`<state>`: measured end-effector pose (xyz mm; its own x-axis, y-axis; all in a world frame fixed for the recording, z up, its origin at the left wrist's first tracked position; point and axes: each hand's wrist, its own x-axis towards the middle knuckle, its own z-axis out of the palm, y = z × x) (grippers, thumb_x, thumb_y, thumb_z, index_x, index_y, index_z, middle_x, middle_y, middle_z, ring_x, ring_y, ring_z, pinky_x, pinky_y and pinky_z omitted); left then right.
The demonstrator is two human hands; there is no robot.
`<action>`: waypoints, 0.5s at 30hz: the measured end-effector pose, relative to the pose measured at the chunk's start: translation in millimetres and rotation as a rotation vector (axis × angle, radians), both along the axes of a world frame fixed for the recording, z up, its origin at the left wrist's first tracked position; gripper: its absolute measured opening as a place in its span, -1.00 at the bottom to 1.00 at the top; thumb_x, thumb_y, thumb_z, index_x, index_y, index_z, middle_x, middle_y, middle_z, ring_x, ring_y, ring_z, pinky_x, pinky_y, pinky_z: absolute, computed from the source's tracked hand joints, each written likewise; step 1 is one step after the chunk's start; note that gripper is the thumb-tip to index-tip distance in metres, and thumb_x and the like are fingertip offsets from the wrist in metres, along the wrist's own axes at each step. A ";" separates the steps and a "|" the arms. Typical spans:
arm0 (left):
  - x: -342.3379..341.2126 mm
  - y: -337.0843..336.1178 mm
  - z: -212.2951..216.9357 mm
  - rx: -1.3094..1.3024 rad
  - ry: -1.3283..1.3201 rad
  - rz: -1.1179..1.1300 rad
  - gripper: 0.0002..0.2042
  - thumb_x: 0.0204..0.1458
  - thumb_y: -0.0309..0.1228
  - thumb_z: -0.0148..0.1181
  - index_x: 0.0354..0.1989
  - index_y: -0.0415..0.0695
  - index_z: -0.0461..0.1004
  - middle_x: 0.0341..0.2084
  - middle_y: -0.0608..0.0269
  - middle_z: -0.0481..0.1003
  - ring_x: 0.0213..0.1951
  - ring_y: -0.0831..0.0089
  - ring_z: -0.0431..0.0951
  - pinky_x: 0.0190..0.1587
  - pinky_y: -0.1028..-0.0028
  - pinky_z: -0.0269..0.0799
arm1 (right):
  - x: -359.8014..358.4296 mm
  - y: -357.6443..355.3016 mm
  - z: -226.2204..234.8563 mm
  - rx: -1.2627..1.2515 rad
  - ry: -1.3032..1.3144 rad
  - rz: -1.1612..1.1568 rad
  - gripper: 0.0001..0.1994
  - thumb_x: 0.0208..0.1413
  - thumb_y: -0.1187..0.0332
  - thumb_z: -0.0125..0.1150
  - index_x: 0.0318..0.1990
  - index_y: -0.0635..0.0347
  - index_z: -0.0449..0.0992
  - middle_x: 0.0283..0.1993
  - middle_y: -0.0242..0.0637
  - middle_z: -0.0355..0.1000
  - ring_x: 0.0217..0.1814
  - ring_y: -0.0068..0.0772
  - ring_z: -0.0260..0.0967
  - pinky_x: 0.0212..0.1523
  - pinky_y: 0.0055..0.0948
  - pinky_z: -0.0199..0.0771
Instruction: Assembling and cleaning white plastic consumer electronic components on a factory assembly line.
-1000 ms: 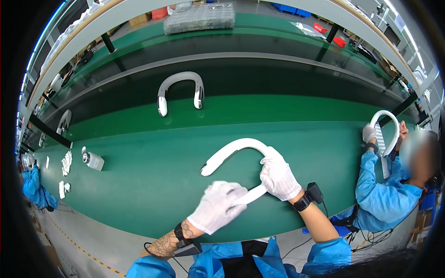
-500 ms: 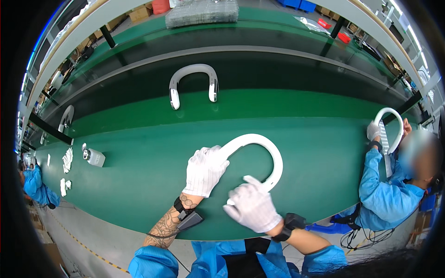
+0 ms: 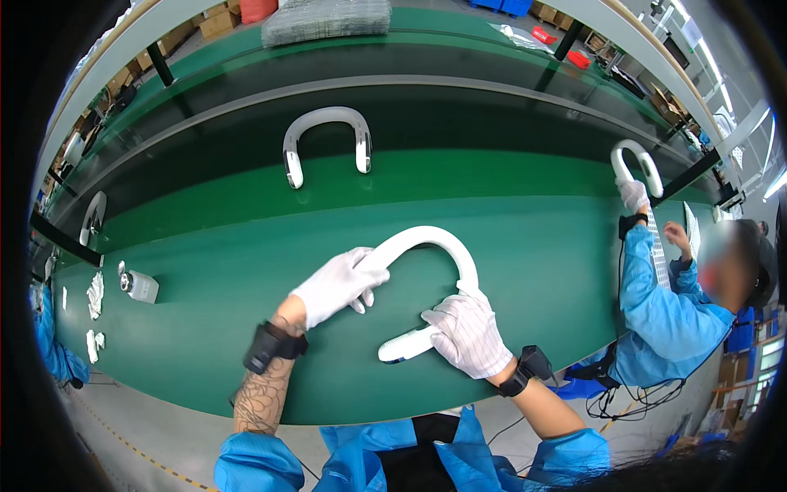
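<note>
A white U-shaped device (image 3: 434,239) lies arched over the green table (image 3: 213,271) in front of me. My left hand (image 3: 338,282), in a white glove, grips its left arm. My right hand (image 3: 469,331), also gloved, holds the right arm near its lower end (image 3: 402,348). Both wrists wear black bands.
A second white U-shaped device (image 3: 326,131) rides the dark conveyor belt behind. A small grey-white part (image 3: 139,285) and white scraps (image 3: 95,295) lie at the left. At the right a co-worker in a blue coat (image 3: 664,303) holds up another white device (image 3: 638,162).
The device has been turned so its open ends point toward me and to the left. My right hand has moved up onto its right arm; my left hand has shifted along the left arm.
</note>
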<state>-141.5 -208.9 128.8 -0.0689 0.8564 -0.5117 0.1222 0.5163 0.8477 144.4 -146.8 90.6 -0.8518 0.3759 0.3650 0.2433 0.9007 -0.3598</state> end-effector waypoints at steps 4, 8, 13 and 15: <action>-9.9 -6.8 6.5 0.049 -0.599 0.055 -0.61 0.41 -0.15 0.11 0.17 -0.23 0.39 -0.25 0.24 0.53 -0.43 0.55 0.55 -0.46 0.56 0.52 | 1.4 18.5 4.9 -0.028 -0.015 0.078 -0.73 0.18 0.20 0.25 -0.05 0.12 0.61 -0.14 -0.23 0.52 0.04 -0.05 0.48 0.26 0.04 0.37; 6.6 -29.2 4.1 0.125 -0.696 0.089 -0.55 0.36 -0.16 0.20 0.22 -0.27 0.37 -0.25 0.22 0.54 -0.45 0.53 0.55 -0.50 0.57 0.46 | -2.1 32.5 -4.5 -0.015 -0.048 0.168 -0.74 0.13 0.21 0.19 -0.13 0.13 0.62 -0.16 -0.21 0.52 0.00 0.01 0.47 0.25 0.03 0.35; 21.1 -66.1 29.8 0.183 -0.575 0.080 -0.34 0.20 -0.16 0.39 0.32 -0.32 0.28 -0.26 0.20 0.55 -0.45 0.50 0.56 -0.48 0.51 0.45 | -33.6 -53.2 12.4 -0.121 -0.177 0.108 -0.64 0.09 0.07 0.25 -0.10 0.12 0.64 -0.15 -0.26 0.52 0.03 -0.22 0.48 0.49 -0.12 0.24; 22.2 -77.2 28.3 0.192 -0.467 0.076 -0.33 0.19 -0.18 0.40 0.33 -0.33 0.27 -0.26 0.19 0.56 -0.46 0.50 0.56 -0.46 0.51 0.47 | -51.2 -84.8 16.2 -0.078 -0.294 0.123 -0.63 0.12 0.04 0.28 -0.10 0.12 0.65 -0.16 -0.28 0.52 0.04 -0.28 0.48 0.46 -0.14 0.27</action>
<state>-119.4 -286.1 157.1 0.0640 0.9396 -0.3362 -0.3245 0.3382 0.8834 93.1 -231.6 106.9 -0.9571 0.2808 0.0710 0.2381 0.9024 -0.3590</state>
